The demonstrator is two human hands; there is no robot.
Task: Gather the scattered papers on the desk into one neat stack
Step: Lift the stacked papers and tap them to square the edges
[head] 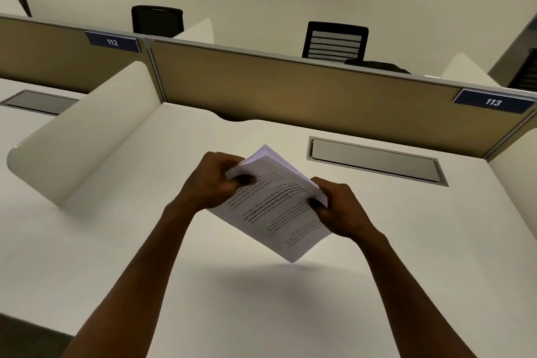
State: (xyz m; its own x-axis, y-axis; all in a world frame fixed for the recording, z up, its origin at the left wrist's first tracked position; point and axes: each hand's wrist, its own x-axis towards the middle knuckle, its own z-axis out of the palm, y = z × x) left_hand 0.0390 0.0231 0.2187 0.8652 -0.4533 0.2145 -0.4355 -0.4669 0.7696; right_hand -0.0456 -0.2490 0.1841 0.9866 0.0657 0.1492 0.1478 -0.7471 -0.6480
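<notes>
A stack of white printed papers (276, 206) hangs tilted in the air above the white desk (203, 285), one corner pointing down and casting a shadow on the desktop. My left hand (212, 180) grips the stack's upper left edge, thumb on the top sheet. My right hand (340, 209) grips its right edge, thumb pressed on the printed page. The text on the top sheet reads upside down to me. No loose sheets show on the desk.
A grey cable hatch (374, 161) is set in the desk at the back right. A tan partition (290, 90) labelled 113 closes the far side, and a white curved divider (87, 136) stands on the left. Black chairs (335, 41) sit beyond the partition.
</notes>
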